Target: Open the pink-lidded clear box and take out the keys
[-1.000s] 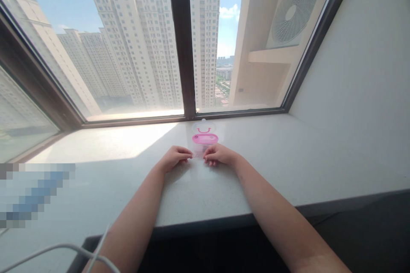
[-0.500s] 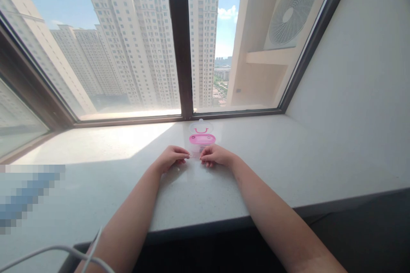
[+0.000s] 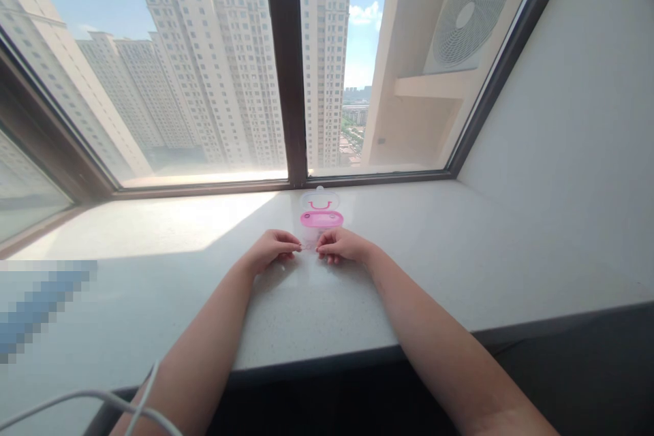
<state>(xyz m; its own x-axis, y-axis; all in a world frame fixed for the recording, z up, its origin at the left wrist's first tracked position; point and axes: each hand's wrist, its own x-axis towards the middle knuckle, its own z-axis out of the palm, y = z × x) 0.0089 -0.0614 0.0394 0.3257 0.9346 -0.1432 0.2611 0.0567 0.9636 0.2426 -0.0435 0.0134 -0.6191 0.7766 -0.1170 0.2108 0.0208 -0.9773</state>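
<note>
On the pale windowsill stands a small clear plastic box with a pink rim point(image 3: 321, 219). Its see-through lid point(image 3: 320, 200), with a pink curved handle, is tipped up toward the window. My left hand point(image 3: 276, 246) is closed in a pinch just in front of the box, to its left. Facing it, my right hand point(image 3: 340, 245) also pinches and covers part of the box's front. A faint thin line seems to run across the small gap between the fingertips, but it is too small to name.
The stone windowsill point(image 3: 317, 313) ends at a dark front edge. Behind it rise the window panes with a dark frame post point(image 3: 292, 82). A white cable point(image 3: 86, 395) loops across the lower left, over my left forearm. A white wall point(image 3: 577, 116) stands on the right.
My right fingertips have shifted slightly left, closer to my left hand. Both hands remain pinched in front of the box. The view has tilted slightly.
</note>
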